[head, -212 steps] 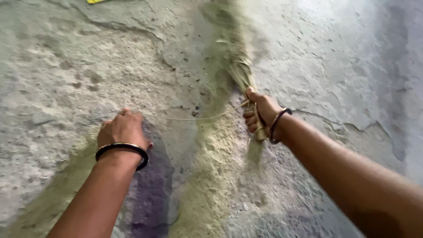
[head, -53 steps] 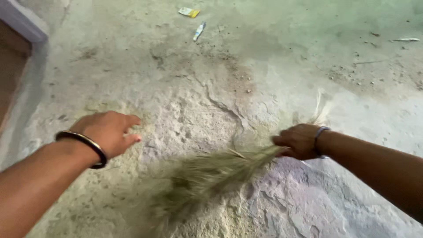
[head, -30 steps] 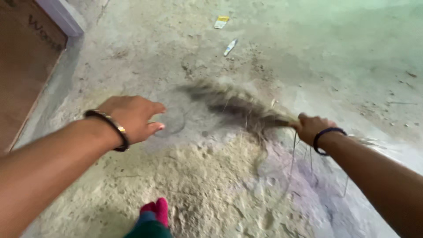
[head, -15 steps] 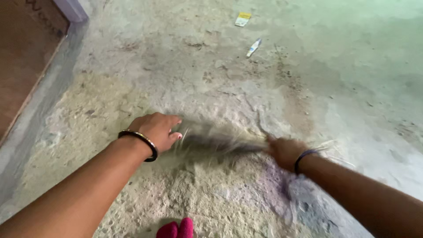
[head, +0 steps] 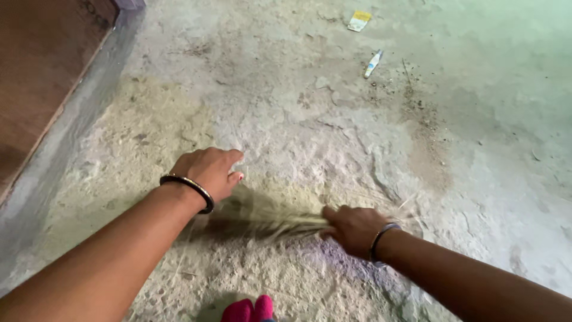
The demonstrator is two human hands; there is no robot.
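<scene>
The right hand (head: 353,228) is closed around the grass broom (head: 271,219), whose blurred bristles now lie lower than a moment ago, under the empty, half-open left hand (head: 208,171); the sweeping stroke goes on across the dusty floor (head: 333,119).

Pale straw-coloured broom (head: 268,217) over a grey, sandy-blotched, faintly purple-stained floor (head: 333,119); a black, gold-edged bangle (head: 189,189); a yellow-white wrapper (head: 359,20); pink, perhaps fabric (head: 249,310), at the bottom edge.
</scene>
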